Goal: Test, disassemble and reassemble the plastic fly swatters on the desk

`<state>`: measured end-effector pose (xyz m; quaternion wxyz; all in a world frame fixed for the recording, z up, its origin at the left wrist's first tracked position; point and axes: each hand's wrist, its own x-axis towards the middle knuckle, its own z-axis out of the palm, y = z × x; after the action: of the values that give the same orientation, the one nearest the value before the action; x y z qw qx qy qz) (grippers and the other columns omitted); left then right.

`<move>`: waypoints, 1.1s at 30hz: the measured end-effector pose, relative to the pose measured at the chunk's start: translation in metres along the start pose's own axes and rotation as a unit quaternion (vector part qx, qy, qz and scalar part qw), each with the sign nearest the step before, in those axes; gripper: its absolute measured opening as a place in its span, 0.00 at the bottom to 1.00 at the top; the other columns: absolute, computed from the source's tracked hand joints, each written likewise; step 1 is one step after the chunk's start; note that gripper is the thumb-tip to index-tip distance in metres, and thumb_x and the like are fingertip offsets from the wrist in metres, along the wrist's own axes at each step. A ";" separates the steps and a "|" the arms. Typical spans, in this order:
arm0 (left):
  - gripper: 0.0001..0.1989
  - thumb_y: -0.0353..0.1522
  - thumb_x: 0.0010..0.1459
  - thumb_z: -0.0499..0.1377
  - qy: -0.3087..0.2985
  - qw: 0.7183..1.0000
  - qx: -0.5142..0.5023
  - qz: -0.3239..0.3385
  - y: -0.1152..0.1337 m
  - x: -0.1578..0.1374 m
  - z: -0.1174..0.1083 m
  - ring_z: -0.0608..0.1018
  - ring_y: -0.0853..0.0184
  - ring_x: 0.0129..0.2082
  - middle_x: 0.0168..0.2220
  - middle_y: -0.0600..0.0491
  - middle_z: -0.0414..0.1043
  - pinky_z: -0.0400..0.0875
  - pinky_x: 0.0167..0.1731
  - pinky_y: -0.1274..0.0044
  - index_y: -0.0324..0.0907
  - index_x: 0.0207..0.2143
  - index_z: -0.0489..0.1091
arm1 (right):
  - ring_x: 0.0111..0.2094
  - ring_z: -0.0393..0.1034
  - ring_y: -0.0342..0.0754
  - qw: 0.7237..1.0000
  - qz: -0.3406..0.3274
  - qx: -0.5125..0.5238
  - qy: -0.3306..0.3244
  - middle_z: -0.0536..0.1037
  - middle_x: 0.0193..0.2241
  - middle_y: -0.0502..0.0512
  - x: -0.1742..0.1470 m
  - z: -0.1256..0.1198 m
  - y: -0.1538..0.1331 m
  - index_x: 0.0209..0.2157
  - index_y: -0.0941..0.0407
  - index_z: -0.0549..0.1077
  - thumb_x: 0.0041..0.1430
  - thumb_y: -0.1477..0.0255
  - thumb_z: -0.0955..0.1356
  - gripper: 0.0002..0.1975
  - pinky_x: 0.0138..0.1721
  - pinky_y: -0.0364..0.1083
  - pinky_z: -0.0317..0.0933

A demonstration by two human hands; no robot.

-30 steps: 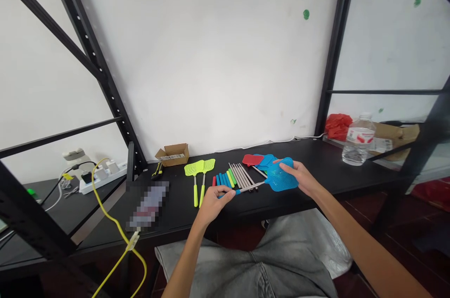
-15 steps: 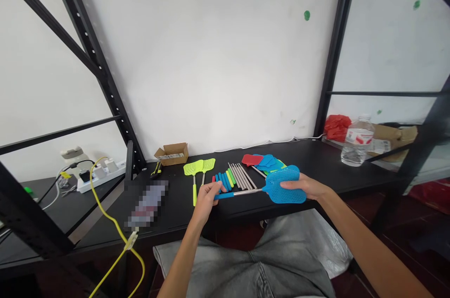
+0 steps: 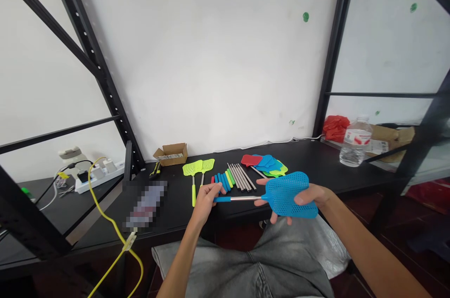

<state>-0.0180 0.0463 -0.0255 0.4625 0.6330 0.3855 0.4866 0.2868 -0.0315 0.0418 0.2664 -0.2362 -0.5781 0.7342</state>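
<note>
A blue fly swatter (image 3: 286, 190) is held level above the front of the table between both hands. My left hand (image 3: 206, 202) pinches the end of its blue handle. At the other end, my right hand (image 3: 318, 196) has its thumb on top of the perforated head and its fingers spread out underneath. A metal rod joins handle and head. Just beyond lie a row of coloured handle grips (image 3: 223, 181), several metal rods (image 3: 242, 177) and a pile of blue, red and green swatter heads (image 3: 269, 163). Two yellow-green swatters (image 3: 193, 168) rest to the left.
A small open cardboard box (image 3: 171, 153) and a yellow-black cutter (image 3: 155, 171) sit at the back left. Nearer is a pixelated phone-like object (image 3: 147, 204) with a yellow cable (image 3: 117, 227). On the right stand a water bottle (image 3: 356, 143) and a red bag (image 3: 335, 128). Black posts (image 3: 332, 49) frame the table.
The swatter's head has dropped slightly and shifted right. My right-hand fingers have spread out beneath it, and the thumb has moved toward the outer edge. My left hand has barely moved.
</note>
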 end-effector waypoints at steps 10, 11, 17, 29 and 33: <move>0.22 0.45 0.58 0.57 0.005 0.999 -0.041 0.019 -0.005 0.004 -0.004 0.50 0.76 0.15 0.13 0.62 0.46 0.43 0.18 0.79 0.38 0.21 0.71 | 0.46 0.72 0.55 0.992 -0.013 -0.090 -0.084 0.67 0.57 0.66 -0.001 0.050 -0.022 0.65 0.53 0.53 0.51 0.67 0.71 0.42 0.34 0.46 0.67; 0.22 0.45 0.58 0.57 0.004 0.999 -0.043 0.017 -0.005 0.004 -0.004 0.50 0.76 0.15 0.12 0.62 0.46 0.43 0.18 0.79 0.38 0.21 0.71 | 0.46 0.71 0.54 0.991 -0.012 -0.104 -0.080 0.68 0.56 0.65 -0.003 0.054 -0.024 0.65 0.53 0.53 0.52 0.67 0.70 0.40 0.34 0.45 0.67; 0.23 0.46 0.58 0.57 0.006 0.999 -0.044 0.018 -0.004 0.005 -0.004 0.50 0.76 0.15 0.11 0.61 0.47 0.43 0.18 0.79 0.37 0.19 0.71 | 0.43 0.71 0.51 0.990 -0.030 -0.132 -0.025 0.72 0.49 0.60 -0.004 0.060 -0.019 0.64 0.51 0.57 0.56 0.69 0.68 0.34 0.32 0.43 0.65; 0.23 0.44 0.58 0.57 0.003 0.999 -0.037 0.008 -0.004 0.005 -0.005 0.52 0.76 0.15 0.11 0.60 0.47 0.45 0.18 0.78 0.38 0.17 0.70 | 0.41 0.71 0.50 0.987 -0.036 -0.155 0.000 0.73 0.47 0.59 0.003 0.068 -0.015 0.62 0.51 0.60 0.58 0.69 0.65 0.30 0.29 0.41 0.64; 0.23 0.45 0.57 0.58 0.001 0.999 -0.039 0.000 -0.003 0.004 -0.005 0.53 0.76 0.14 0.12 0.60 0.49 0.44 0.17 0.79 0.38 0.16 0.68 | 0.38 0.71 0.49 0.982 -0.085 -0.160 0.051 0.75 0.43 0.57 0.008 0.052 -0.006 0.60 0.52 0.63 0.57 0.71 0.64 0.28 0.27 0.42 0.66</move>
<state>-0.0217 0.0521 -0.0265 0.4869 0.6139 0.3667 0.5016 0.2474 -0.0625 0.0588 0.3158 -0.2631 -0.6917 0.5938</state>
